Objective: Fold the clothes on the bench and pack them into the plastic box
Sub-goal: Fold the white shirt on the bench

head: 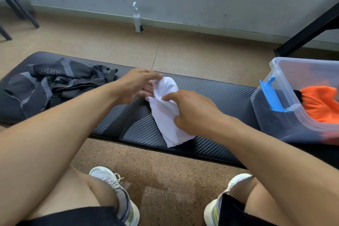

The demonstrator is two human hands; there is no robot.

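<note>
Partly hidden, the white cloth (167, 115) lies mid-worktop (119, 121) under our 2 hands.

We cannot make out what garment it is, and our right hand (192, 110) covers its right edge, fingers (169, 96) curled and pinching a fold near the top. Our left hand (136, 85) touches its far end with relaxed fingers, partly tucked behind the cloth. The plastic box (286, 86), cut off at the right edge, sits on the worktop holding an orange garment (319, 103) over something dark. A dark patterned garment (58, 82) lies crumpled at the left. A bottle (137, 21) stands by the wall.
</note>
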